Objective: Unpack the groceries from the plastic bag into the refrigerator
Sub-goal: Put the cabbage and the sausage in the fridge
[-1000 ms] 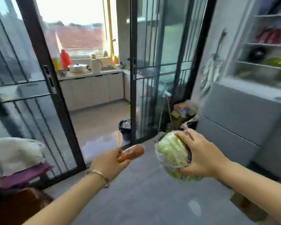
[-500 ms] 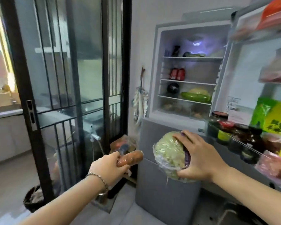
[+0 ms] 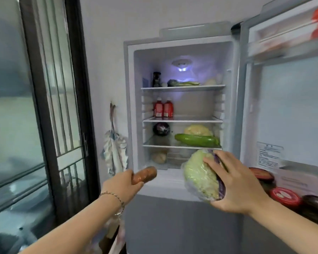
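The open refrigerator (image 3: 130, 107) now faces me squarely, nearer than before. My right hand (image 3: 233, 182) curls round a plastic-wrapped cabbage (image 3: 198, 176), held in front of the lowest compartment, right side. My left hand (image 3: 123, 184) grips a sausage (image 3: 145, 175), its end pointing at the refrigerator's lower edge. A zucchini (image 3: 196, 140) lies on the shelf just above the cabbage.

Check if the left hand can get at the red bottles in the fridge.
Likely reachable: the door is open, nothing stands before the red bottles. But the left hand grips a sausage.
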The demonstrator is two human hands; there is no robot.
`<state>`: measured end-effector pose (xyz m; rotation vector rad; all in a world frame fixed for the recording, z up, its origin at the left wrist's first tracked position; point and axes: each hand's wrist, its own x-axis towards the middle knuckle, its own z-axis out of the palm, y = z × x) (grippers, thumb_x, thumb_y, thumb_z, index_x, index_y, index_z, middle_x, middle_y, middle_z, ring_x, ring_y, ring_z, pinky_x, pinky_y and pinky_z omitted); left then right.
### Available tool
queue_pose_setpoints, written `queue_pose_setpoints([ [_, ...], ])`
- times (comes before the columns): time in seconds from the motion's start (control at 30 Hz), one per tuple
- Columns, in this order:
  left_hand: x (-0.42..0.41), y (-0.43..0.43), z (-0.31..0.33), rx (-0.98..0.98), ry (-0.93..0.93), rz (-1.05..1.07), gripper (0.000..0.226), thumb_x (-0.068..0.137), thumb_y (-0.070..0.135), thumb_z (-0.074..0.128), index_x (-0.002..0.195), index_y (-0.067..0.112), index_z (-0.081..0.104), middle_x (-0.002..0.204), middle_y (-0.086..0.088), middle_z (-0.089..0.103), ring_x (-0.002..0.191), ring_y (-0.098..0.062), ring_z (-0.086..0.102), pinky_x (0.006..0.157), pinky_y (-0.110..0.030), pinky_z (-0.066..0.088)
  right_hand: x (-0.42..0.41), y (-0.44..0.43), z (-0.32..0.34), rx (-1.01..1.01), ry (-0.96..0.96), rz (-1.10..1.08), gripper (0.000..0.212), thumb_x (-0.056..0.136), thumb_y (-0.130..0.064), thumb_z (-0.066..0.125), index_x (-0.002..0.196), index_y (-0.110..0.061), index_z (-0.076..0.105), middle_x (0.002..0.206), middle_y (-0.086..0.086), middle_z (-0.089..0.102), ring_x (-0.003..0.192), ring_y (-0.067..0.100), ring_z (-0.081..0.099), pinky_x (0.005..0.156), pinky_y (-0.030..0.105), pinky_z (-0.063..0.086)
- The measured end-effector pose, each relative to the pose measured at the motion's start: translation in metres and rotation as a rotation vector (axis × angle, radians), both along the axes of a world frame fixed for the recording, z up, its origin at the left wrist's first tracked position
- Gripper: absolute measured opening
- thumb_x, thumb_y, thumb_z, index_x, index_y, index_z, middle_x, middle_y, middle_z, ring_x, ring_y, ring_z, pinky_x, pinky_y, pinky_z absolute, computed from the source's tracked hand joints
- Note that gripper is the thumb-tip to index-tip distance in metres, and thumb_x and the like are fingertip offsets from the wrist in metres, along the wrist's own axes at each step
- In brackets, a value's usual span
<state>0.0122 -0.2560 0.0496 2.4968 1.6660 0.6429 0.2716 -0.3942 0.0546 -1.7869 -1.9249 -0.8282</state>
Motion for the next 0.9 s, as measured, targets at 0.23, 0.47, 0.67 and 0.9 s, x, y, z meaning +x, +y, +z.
queue_pose_setpoints([
  [0.23, 0.063, 0.134, 0.002, 0.065, -0.026, 0.018, 0.026, 0.088, 0.050, 0.049, 0.095, 0.025, 0.050, 0.083, 0.007, 0.057, 0.077, -0.016, 0.057, 0.064, -0.025, 0.041, 0.062, 0.175, -0.001, 0.032, -0.028, 0.019, 0.090, 0.050, -0.064, 0.053, 0.127, -0.019, 0.043, 0.122, 0.018, 0.056, 0.106, 0.041, 0.058, 0.088, 0.047, 0.051],
  [0.47, 0.094, 0.230, -0.002, 0.075, 0.011, 0.067, 0.033, 0.088, 0.050, 0.049, 0.104, 0.022, 0.054, 0.088, 0.005, 0.061, 0.087, -0.018, 0.064, 0.073, -0.027, 0.049, 0.091, 0.323, 0.016, 0.089, -0.124, 0.117, 0.090, 0.051, -0.064, 0.058, 0.127, -0.017, 0.042, 0.123, 0.021, 0.055, 0.105, 0.043, 0.058, 0.087, 0.050, 0.049],
  [0.67, 0.107, 0.281, -0.014, 0.022, -0.066, 0.049, 0.028, 0.086, 0.047, 0.052, 0.102, 0.024, 0.056, 0.079, 0.009, 0.058, 0.075, -0.014, 0.057, 0.059, -0.023, 0.039, 0.095, 0.395, 0.000, 0.215, -0.333, 0.261, 0.090, 0.049, -0.051, 0.074, 0.128, -0.021, 0.043, 0.129, 0.015, 0.037, 0.115, 0.049, 0.051, 0.091, 0.058, 0.045],
  [0.9, 0.110, 0.308, -0.025, 0.031, -0.038, 0.025, 0.024, 0.086, 0.048, 0.051, 0.097, 0.026, 0.055, 0.082, 0.007, 0.060, 0.076, -0.014, 0.056, 0.061, -0.024, 0.037, 0.099, 0.437, -0.019, 0.266, -0.358, 0.223, 0.097, 0.044, -0.046, 0.082, 0.130, -0.026, 0.041, 0.133, 0.014, 0.036, 0.124, 0.045, 0.033, 0.099, 0.063, 0.033],
])
